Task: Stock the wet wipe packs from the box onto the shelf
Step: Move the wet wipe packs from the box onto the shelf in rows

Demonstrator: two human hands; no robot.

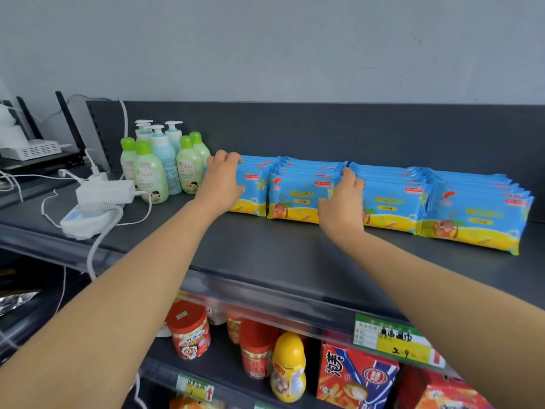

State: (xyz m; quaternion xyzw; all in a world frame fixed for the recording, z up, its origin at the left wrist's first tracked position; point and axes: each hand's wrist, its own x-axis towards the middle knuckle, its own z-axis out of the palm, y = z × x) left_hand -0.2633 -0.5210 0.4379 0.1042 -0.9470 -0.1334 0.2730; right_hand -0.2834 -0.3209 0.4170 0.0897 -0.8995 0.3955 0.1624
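Blue-and-yellow wet wipe packs stand on edge in several rows on the dark top shelf (280,249). My left hand (222,184) grips the leftmost row (253,199), with its fingers curled over the packs' top edges. My right hand (342,202) holds the right end of the second row (295,199): its fingers reach into the gap beside the third row (392,205) and its thumb lies on the front pack. A fourth row (477,219) stands at the far right. No box is in view.
Green-capped and pump bottles (159,163) stand just left of the packs. Further left lie white power adapters and cables (97,202). The shelf's front edge carries a price tag (395,340). On the lower shelf stand red jars (188,332), a yellow bottle (289,367) and red snack boxes (356,376).
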